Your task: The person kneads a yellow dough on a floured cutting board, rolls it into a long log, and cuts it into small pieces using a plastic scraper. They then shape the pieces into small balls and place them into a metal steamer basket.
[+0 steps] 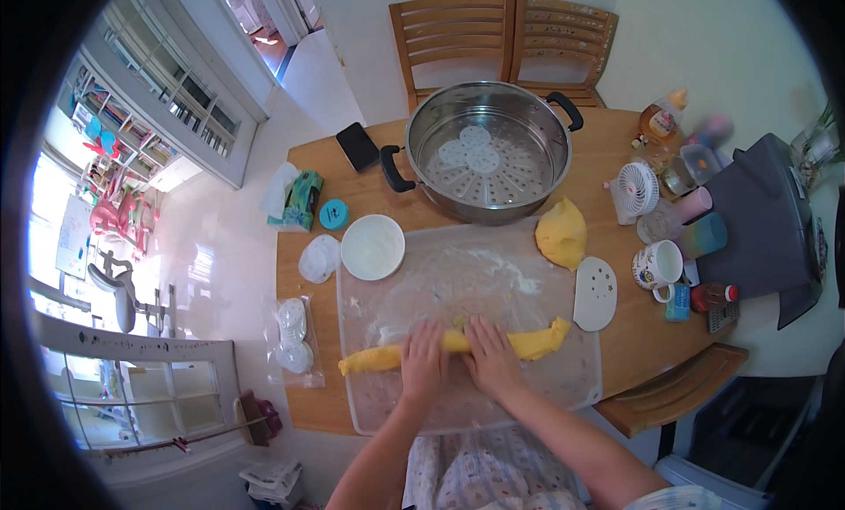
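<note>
A long roll of yellow dough [538, 342] lies across a floured translucent board [475, 394]. My left hand [424, 361] rests flat over the roll, left of its middle. Just to the right, my right hand [490, 358] lies palm down on the same roll, fingers stretched away from me. Neither hand closes around the dough; my palms hide parts of it. A bigger lump of yellow dough [561, 234] sits at the board's far right corner. Beside it is a white dough scraper [595, 294] with small cut-out holes. A white bowl [373, 247] holding pale powder overlaps the far left corner.
Behind the board stands a steel steamer pot [488, 206] with perforated liners inside. A phone [358, 147], tissue pack [297, 201], round blue tin [334, 214] and bagged white liners [294, 335] lie leftward. Rightward are a small fan [638, 190], a mug [657, 266] and several cups.
</note>
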Demonstrator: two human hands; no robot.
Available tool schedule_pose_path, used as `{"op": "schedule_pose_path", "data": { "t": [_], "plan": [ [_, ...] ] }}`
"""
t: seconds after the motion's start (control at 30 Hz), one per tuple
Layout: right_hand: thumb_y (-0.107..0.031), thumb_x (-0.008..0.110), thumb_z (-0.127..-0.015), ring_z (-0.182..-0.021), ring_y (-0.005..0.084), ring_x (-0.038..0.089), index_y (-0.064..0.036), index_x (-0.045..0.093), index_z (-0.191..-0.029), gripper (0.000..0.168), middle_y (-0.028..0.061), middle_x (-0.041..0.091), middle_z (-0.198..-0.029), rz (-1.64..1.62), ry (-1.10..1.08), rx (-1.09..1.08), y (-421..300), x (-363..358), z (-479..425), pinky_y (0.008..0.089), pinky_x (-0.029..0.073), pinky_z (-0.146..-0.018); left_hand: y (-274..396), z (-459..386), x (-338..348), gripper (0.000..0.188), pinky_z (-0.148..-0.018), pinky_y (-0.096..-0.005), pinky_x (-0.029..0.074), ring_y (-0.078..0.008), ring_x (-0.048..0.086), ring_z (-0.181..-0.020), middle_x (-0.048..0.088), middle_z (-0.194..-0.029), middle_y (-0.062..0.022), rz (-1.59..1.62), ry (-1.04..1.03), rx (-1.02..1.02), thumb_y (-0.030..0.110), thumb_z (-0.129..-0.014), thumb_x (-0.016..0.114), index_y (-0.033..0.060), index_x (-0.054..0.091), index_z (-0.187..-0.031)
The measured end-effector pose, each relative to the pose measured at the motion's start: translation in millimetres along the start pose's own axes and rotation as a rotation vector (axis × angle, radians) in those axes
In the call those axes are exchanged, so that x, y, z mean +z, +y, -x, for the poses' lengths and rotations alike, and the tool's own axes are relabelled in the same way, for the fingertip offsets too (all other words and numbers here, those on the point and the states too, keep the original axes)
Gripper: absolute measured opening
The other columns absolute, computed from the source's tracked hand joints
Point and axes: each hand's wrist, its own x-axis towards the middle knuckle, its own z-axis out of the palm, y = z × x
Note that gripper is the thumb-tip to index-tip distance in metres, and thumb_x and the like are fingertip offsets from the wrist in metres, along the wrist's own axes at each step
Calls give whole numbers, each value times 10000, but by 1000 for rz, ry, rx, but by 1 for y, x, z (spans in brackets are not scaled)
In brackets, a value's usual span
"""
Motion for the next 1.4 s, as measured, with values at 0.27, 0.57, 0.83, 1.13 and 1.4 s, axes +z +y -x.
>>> {"op": "schedule_pose_path", "data": {
  "t": [0.27,0.57,0.83,1.13,1.4],
  "plan": [
    [-58,538,-777,-1174,335,438,-41,526,-1137,361,150,443,-1294,-310,80,-4,9,-59,77,451,333,-978,16,95,-24,494,-1052,-472,184,-308,316,-1295,360,-1390,-137,22,-18,-52,187,-815,549,107,446,-1292],
    [-201,694,-670,-1143,390,385,4,389,-1260,695,250,394,-1239,148,329,909,127,-79,15,462,326,-969,40,24,-10,612,-1049,-493,195,-320,313,-1281,368,-1364,-144,18,-166,54,285,-736,668,79,442,-1267],
    [-169,687,-641,-1126,392,403,8,441,-1207,642,233,443,-1181,192,333,750,150,-80,20,465,325,-965,8,37,-29,655,-1036,-505,201,-273,350,-1262,390,-1357,-105,24,-174,-25,268,-659,734,81,462,-1225],
    [-84,592,-753,-1141,376,452,-10,576,-1031,288,207,471,-1238,-373,162,29,28,-20,-101,429,375,-966,-31,61,-51,509,-1032,-487,214,-311,346,-1272,407,-1339,-146,-5,146,-277,198,-720,688,75,494,-1174],
    [-106,606,-745,-951,300,557,-36,613,-930,198,151,559,-1037,-44,-165,-100,-63,23,-229,391,468,-818,-18,92,-61,391,-1030,-454,241,-286,383,-1250,455,-1299,-119,133,146,-259,128,-746,651,81,529,-1115]
  ]
}}
